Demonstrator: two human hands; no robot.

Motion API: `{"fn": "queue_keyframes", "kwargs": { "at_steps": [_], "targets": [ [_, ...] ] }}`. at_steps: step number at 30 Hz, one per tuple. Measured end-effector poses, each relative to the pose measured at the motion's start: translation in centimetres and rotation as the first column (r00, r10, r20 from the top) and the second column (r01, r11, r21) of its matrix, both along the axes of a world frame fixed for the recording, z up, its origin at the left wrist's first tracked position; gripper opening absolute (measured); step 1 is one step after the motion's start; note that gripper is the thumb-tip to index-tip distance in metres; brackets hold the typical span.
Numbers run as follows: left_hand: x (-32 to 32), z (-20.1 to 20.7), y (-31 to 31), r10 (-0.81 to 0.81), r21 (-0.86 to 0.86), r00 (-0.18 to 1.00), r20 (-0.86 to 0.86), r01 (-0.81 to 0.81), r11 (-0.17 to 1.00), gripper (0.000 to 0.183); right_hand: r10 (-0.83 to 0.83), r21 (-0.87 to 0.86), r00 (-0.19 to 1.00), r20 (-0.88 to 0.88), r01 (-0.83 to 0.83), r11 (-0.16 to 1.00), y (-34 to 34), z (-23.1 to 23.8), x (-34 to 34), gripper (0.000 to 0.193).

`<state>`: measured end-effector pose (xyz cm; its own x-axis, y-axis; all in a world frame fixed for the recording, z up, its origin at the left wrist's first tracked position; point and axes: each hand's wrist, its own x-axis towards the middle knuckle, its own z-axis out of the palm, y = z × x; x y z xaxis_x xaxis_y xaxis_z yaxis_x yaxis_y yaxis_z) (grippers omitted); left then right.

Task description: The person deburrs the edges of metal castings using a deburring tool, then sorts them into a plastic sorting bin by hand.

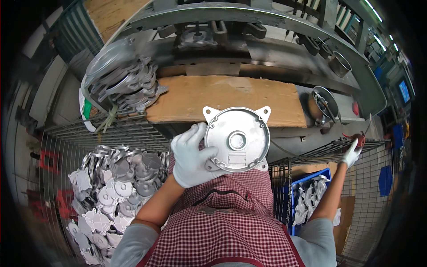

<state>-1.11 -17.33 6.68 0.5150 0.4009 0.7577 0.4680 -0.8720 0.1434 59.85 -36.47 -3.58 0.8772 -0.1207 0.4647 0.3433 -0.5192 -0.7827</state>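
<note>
My left hand, in a white glove, grips a round cast-metal cover with corner lugs by its lower left edge, held flat-face up in front of my chest. My right hand, also gloved, is stretched out to the right and closed around a small red object at the top edge of a wire cage. A cardboard sheet lies on the machine bench just beyond the cover.
A wire basket at lower left holds many similar metal covers. More castings are stacked at the bench's left. A blue crate with covers sits at right. The metal machine spans the back; a metal can stands at right.
</note>
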Motion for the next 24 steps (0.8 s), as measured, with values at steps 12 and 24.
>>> {"fn": "queue_keyframes", "kwargs": {
  "at_steps": [12, 24],
  "targets": [
    [8.1, -4.2, -3.6, -0.538, -0.343, 0.823, -0.184, 0.459, 0.82, 0.102, 0.986, 0.965, 0.062, -0.155, 0.225, 0.138, -2.2, -6.7, -29.0, 0.058],
    [-1.5, -10.6, 3.2, -0.193, -0.432, 0.955, -0.225, 0.079, 0.898, 0.085, 0.328, 0.896, 0.838, -0.436, 0.438, 0.073, -23.6, -17.5, -21.9, 0.087]
  ]
}}
